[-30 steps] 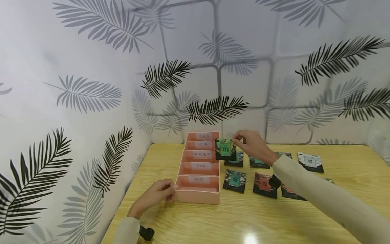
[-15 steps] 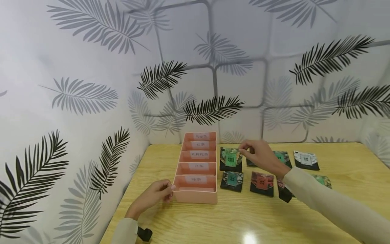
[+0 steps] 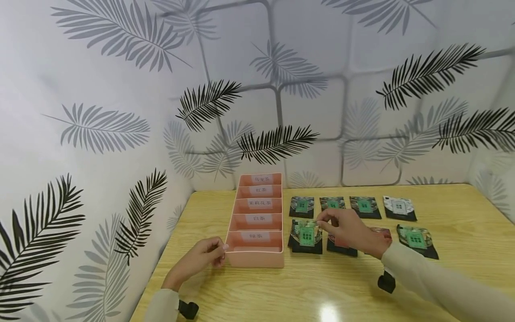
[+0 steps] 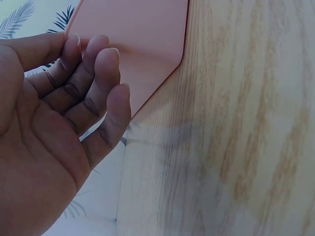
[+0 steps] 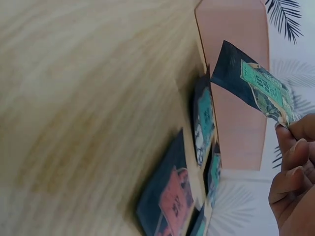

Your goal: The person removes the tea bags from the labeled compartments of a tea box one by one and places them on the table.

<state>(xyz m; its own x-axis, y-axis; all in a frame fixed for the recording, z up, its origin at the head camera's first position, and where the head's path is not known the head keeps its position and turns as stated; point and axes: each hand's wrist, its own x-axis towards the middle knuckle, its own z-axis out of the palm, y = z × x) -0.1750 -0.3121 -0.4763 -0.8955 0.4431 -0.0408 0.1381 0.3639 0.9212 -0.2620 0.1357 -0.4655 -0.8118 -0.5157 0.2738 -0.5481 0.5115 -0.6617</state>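
Observation:
My right hand pinches a dark tea sachet with a green label by its corner. The right wrist view shows the sachet raised above the table, tilted, with the pink box's side behind it. In the head view it overlaps another green-labelled sachet lying on the table. At the front left corner of the pink divided box, my left hand grips the rim between thumb and forefinger. The left wrist view has this hand's other fingers loosely bent beside the box wall. Labels with Chinese characters mark the box's compartments.
Several sachets lie right of the box. A green-labelled one is in the back row, as is a white one. Nearer are red-labelled ones, partly behind my right hand, and another green one. A leaf-patterned wall borders the wooden table.
My right hand has brought the pinched sachet from beside the box's upper compartments toward the front, over the nearer row. My left hand keeps its grip on the box corner.

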